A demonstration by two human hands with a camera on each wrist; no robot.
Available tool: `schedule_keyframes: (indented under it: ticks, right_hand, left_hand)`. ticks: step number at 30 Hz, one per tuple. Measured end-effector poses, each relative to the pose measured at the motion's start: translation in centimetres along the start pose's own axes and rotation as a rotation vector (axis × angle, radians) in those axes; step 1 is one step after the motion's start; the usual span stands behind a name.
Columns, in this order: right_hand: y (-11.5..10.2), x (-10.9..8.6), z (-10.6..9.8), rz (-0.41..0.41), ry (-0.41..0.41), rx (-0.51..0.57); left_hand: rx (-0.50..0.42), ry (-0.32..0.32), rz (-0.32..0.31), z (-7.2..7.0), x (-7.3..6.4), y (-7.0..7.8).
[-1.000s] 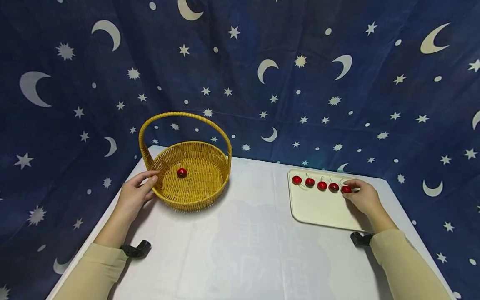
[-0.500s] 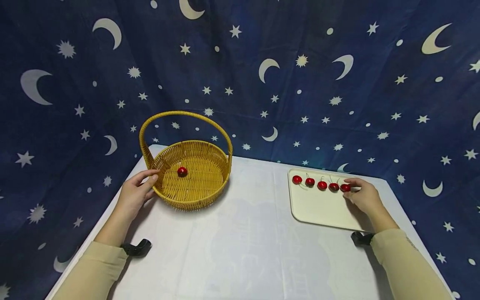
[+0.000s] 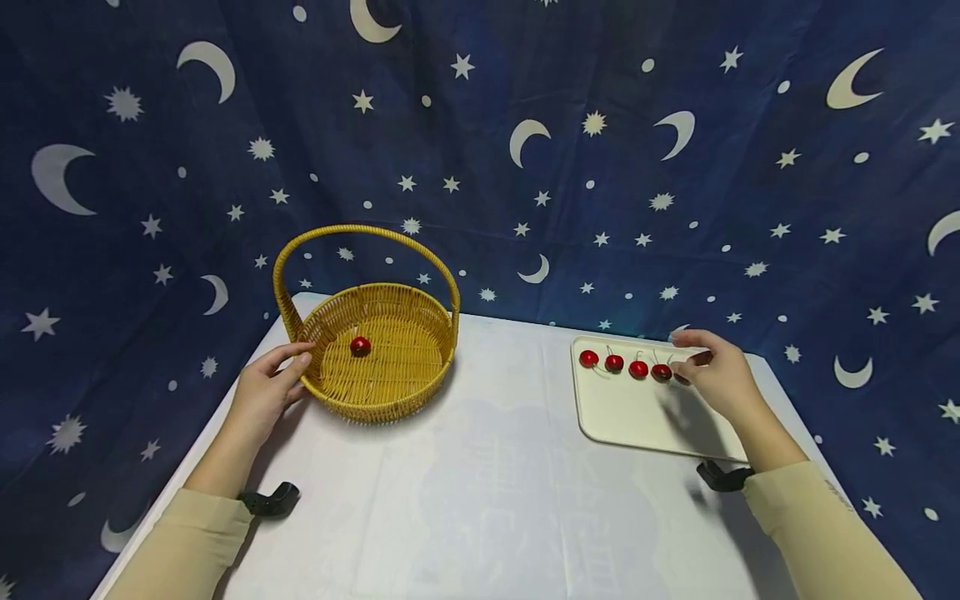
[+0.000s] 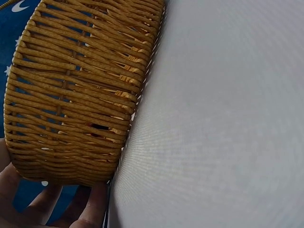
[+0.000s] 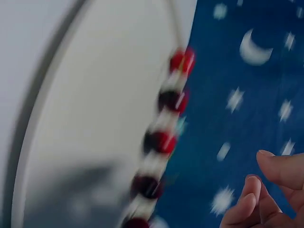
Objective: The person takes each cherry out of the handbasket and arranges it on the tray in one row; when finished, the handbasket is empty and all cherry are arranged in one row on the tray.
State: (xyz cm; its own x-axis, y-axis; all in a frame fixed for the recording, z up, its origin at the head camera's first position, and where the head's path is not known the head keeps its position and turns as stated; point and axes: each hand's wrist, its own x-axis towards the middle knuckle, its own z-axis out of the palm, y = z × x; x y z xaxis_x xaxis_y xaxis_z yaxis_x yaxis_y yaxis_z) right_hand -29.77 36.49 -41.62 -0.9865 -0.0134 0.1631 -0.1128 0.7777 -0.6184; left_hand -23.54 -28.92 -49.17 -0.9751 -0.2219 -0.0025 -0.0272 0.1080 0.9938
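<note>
My left hand (image 3: 264, 390) holds the near-left rim of a round yellow wicker basket (image 3: 382, 410) with a tall arched handle. In the left wrist view, fingers (image 4: 92, 209) lie against the woven side of the basket. One red cherry (image 3: 361, 347) rests on the basket floor. On the right, my right hand (image 3: 722, 379) hovers over a cream tray (image 3: 630, 421), thumb and fingers apart and holding nothing. A row of several stemmed cherries (image 3: 638, 369) lies along the tray's far edge. The hand partly covers the rightmost cherry (image 3: 682, 377) in the head view.
A white cloth (image 3: 487, 467) covers the table, its middle lying between basket and tray. Dark blue curtains (image 3: 480, 125) with moons and stars stand close behind and at both sides. A black strap mount (image 3: 272, 500) sits on the left wrist, another mount (image 3: 723, 476) on the right.
My right hand has let go of the rightmost cherry and risen above the tray, its fingers spreading. That cherry stays at the end of the row. The left hand has stayed on the basket.
</note>
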Motion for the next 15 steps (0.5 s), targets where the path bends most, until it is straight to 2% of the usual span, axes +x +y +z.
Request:
schedule_keyframes:
  ticks: [6,11,15]
  right_hand:
    - [-6.1,-1.6,2.9,-0.158,-0.084,0.113]
    - [-10.6,-2.8,6.4,-0.263,-0.199,0.241]
    - [-13.9,-3.6,9.3,-0.332,-0.289,0.323]
  left_hand:
    - [0.000,0.004,-0.017,-0.1,0.1,0.1]
    - [0.039,0.001,-0.021,-0.1,0.1,0.0]
    - [0.026,0.001,-0.017,-0.1,0.1,0.1]
